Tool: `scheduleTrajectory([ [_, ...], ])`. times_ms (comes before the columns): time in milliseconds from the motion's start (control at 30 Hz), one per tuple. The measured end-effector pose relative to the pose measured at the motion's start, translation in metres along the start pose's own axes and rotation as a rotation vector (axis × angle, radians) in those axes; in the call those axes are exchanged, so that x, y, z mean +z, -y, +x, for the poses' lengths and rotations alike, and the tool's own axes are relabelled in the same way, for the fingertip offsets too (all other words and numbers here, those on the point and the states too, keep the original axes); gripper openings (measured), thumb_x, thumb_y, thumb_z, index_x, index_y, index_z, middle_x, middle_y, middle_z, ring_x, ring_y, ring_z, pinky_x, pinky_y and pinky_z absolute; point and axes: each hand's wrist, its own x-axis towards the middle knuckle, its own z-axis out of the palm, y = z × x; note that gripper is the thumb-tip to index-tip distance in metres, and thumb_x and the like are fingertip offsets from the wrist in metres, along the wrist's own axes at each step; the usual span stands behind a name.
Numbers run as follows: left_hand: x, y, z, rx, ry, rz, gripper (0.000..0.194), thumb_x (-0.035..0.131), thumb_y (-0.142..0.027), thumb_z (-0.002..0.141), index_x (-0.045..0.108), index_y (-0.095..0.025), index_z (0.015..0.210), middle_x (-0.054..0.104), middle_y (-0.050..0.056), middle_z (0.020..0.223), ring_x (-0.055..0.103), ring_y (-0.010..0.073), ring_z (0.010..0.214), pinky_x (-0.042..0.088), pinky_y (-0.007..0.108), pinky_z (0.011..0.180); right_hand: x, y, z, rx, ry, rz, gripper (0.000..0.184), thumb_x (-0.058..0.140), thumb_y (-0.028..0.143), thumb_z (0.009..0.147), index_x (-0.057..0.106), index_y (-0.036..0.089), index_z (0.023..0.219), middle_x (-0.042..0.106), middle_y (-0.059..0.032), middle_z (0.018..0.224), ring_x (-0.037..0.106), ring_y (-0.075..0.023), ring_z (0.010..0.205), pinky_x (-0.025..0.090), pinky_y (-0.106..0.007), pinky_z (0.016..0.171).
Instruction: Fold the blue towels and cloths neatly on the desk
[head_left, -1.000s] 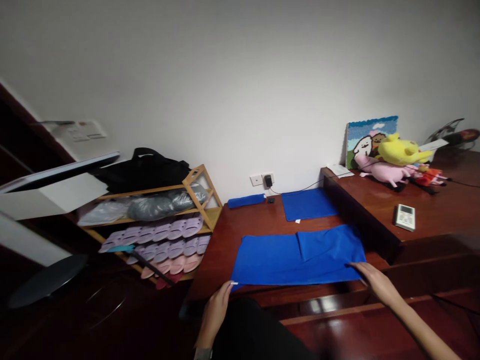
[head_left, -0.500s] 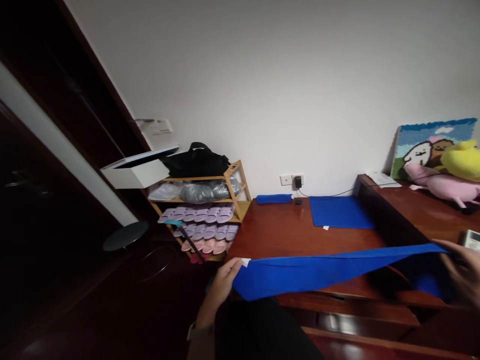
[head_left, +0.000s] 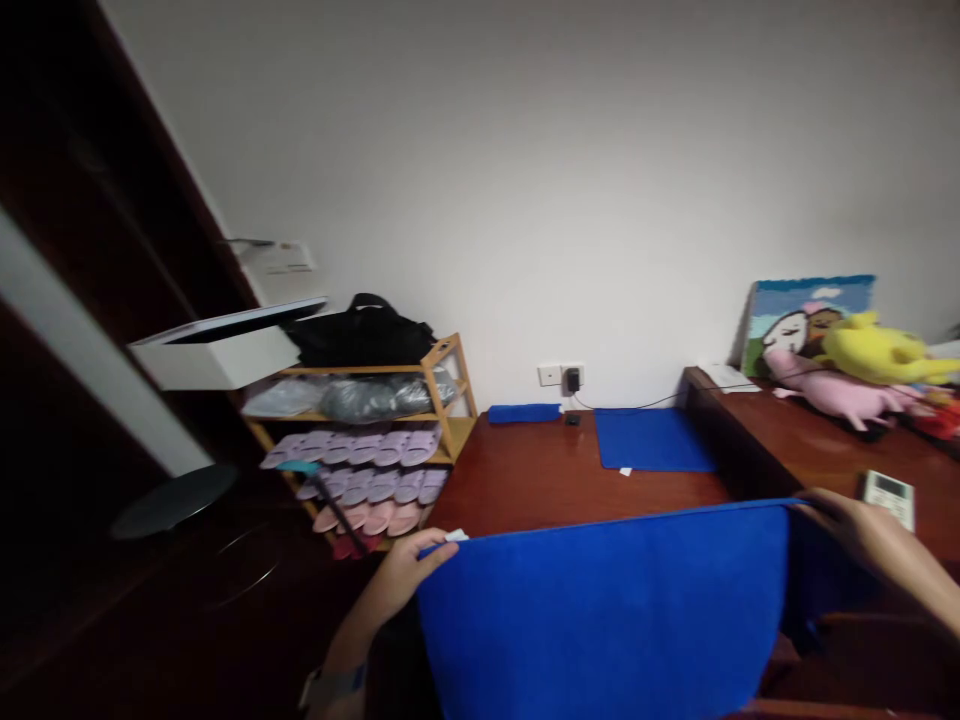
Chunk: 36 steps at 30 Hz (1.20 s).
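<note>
A large blue cloth [head_left: 600,610] hangs spread out in front of me above the near edge of the dark red wooden table [head_left: 555,475]. My left hand [head_left: 401,575] pinches its upper left corner, where a small white tag shows. My right hand [head_left: 855,530] grips the upper right corner. Farther back on the table lie a flat folded blue cloth [head_left: 651,440] and a rolled blue cloth [head_left: 523,413] near the wall.
A wooden shoe rack [head_left: 375,440] with several pale slippers and a black bag stands at the left. A raised wooden ledge [head_left: 810,440] at the right carries plush toys [head_left: 862,375], a picture and a white remote [head_left: 885,495]. A wall socket with a charger [head_left: 571,379] sits behind the table.
Both hands lifted the blue cloth off the table and raised it, so it now hangs as a wide flat sheet. The view swung left and then slightly back.
</note>
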Motion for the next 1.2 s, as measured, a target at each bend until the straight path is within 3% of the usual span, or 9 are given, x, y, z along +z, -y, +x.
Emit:
scheduleTrajectory([
  [67,-0.008,-0.004,0.037,0.051,-0.031,0.143,0.034,0.062,-0.057,0.088,0.077,-0.026,0.088,0.081,0.002,0.092,0.073,0.0252,0.09,0.055,0.033,0.084,-0.005,0.003,0.038,-0.013,0.358,0.052,0.054,0.058,0.079,0.082,0.076,0.03,0.071,0.078,-0.013,0.074,0.071,-0.027,0.058,0.051,-0.035,0.055],
  [133,-0.019,-0.018,0.077,0.108,-0.062,0.303,0.037,0.055,-0.057,0.092,0.075,-0.026,0.093,0.08,0.003,0.094,0.073,0.0259,0.092,0.054,0.033,0.085,-0.014,0.007,0.082,-0.013,0.529,0.06,0.058,0.058,0.082,0.079,0.075,0.027,0.069,0.076,-0.0094,0.069,0.069,-0.0236,0.056,0.052,-0.032,0.055],
  [267,-0.045,-0.059,0.137,0.281,-0.327,0.503,0.045,0.043,-0.058,0.099,0.072,-0.023,0.101,0.078,0.009,0.103,0.071,0.0275,0.098,0.053,0.035,0.089,-0.032,0.016,0.156,-0.043,0.336,0.03,0.063,0.057,0.084,0.077,0.075,0.024,0.07,0.076,-0.0077,0.071,0.068,-0.021,0.059,0.055,-0.031,0.058],
  [400,-0.06,-0.074,0.144,0.381,-0.657,0.495,0.046,0.041,-0.055,0.101,0.07,-0.02,0.106,0.074,0.011,0.109,0.068,0.0271,0.104,0.051,0.038,0.097,-0.042,0.019,0.176,-0.155,0.071,0.054,0.062,0.055,0.079,0.083,0.078,0.022,0.088,0.079,-0.0106,0.09,0.073,-0.0256,0.078,0.058,-0.037,0.074],
  [600,-0.028,0.023,0.089,0.289,-0.591,0.527,0.043,0.037,-0.052,0.1,0.071,-0.027,0.109,0.076,0.008,0.116,0.071,0.0263,0.107,0.056,0.036,0.092,-0.005,0.02,0.101,-0.128,0.164,0.144,0.042,0.058,0.062,0.09,0.08,0.026,0.095,0.079,-0.011,0.095,0.074,-0.0279,0.085,0.059,-0.039,0.081],
  [800,0.049,0.153,0.023,0.131,-0.498,0.515,0.045,0.033,-0.051,0.095,0.072,-0.03,0.099,0.081,0.004,0.106,0.076,0.0246,0.101,0.063,0.037,0.088,0.113,0.016,-0.035,0.069,0.14,0.275,0.038,0.051,0.054,0.091,0.077,0.028,0.08,0.079,-0.0103,0.089,0.075,-0.0308,0.087,0.061,-0.045,0.084],
  [900,0.06,0.193,-0.005,0.073,-0.422,0.597,0.035,0.04,-0.046,0.09,0.071,-0.031,0.095,0.081,0.003,0.105,0.076,0.0244,0.101,0.063,0.036,0.09,0.16,0.021,-0.092,0.105,0.212,0.332,0.034,0.048,0.046,0.094,0.076,0.028,0.083,0.079,-0.0095,0.091,0.075,-0.0297,0.089,0.06,-0.044,0.085],
  [1033,0.045,0.213,-0.024,0.11,-0.32,0.778,0.033,0.043,-0.035,0.086,0.073,-0.025,0.093,0.081,0.009,0.105,0.075,0.0272,0.103,0.059,0.039,0.095,0.177,0.03,-0.129,0.116,0.352,0.315,0.033,0.045,0.038,0.097,0.073,0.026,0.085,0.077,-0.0078,0.092,0.073,-0.0262,0.091,0.055,-0.044,0.095],
  [1200,0.03,0.193,-0.034,0.078,-0.15,0.991,0.038,0.04,-0.02,0.086,0.077,-0.02,0.095,0.079,0.013,0.096,0.072,0.0322,0.096,0.054,0.048,0.086,0.162,0.027,-0.13,0.179,0.477,0.252,0.031,0.045,0.035,0.096,0.074,0.025,0.101,0.077,-0.009,0.108,0.071,-0.0258,0.105,0.052,-0.041,0.1],
])
